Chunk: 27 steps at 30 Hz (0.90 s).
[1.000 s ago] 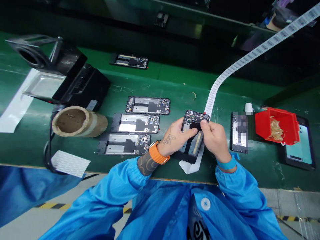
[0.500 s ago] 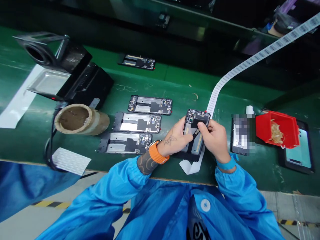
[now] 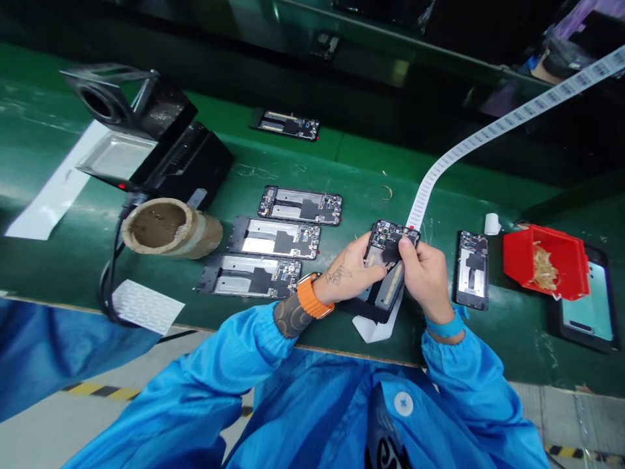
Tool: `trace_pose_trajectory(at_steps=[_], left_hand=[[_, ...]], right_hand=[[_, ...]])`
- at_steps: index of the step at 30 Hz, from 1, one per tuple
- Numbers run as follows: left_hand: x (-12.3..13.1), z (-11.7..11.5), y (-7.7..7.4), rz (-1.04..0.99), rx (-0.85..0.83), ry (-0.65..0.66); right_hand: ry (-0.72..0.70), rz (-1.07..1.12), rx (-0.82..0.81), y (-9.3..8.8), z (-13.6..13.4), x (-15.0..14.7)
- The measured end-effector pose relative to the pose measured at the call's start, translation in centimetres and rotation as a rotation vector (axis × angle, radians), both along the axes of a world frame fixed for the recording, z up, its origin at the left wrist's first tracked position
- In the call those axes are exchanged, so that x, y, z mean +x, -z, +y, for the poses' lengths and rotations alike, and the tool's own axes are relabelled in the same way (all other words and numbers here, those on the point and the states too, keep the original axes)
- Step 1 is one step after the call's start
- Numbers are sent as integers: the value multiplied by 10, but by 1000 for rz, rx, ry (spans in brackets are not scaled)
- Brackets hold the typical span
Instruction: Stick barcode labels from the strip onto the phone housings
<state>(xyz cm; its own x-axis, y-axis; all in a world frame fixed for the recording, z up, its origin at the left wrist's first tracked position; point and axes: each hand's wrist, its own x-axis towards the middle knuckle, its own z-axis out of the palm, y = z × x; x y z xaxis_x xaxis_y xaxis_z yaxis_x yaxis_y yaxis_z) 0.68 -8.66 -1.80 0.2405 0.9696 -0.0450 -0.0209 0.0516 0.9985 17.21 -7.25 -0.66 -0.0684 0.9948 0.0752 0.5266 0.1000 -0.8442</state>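
Note:
An opened phone (image 3: pixel 391 290), its circuit board and metal frame exposed, is held between my two hands near the table's front edge. My left hand (image 3: pixel 349 273) grips its left side, the thumb lying over the middle by a dark strip. On the other side my right hand (image 3: pixel 428 279) is closed round the edge, its thumb pressing near the upper right corner of the board. The fingers beneath the phone are hidden. Under it runs a long white label strip (image 3: pixel 442 164), whose folded end (image 3: pixel 374 329) shows below.
Three opened phones (image 3: pixel 299 206) lie at left, another (image 3: pixel 288 125) behind, one (image 3: pixel 472 270) at right. A red bin (image 3: pixel 512 260) of rubber bands overlaps a dark device (image 3: pixel 588 296). At left are a cardboard tube (image 3: pixel 202 238), a black machine (image 3: pixel 195 166) and a label sheet (image 3: pixel 146 309).
The whole scene has shifted slightly right in view. My right thumb sits a little nearer the phone's upper edge. Both hands keep hold of the phone.

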Motion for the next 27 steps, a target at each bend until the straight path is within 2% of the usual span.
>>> trace_pose_trajectory(at_steps=[3,10,14,17,20,24,27], left_hand=[[0,0,1,52,31,4],[4,0,1,81,47,-94],[6,0,-1,-29,-33,-108],[9,1,1,-283,-200,-173],[10,2,4,-471,-309,-266],[10,2,7,-450,-274,-311],[11,2,7,-457,-260,-302]], right_hand=[[11,26,-20,1,1,1],[-5,69,-48,5,1,0],[-10,94,-24,5,-1,0],[26,130,148,4,-2,1],[-15,26,400,1,-4,1],[-171,-152,542,1,-5,-2],[-174,-195,562,5,-5,-5]])
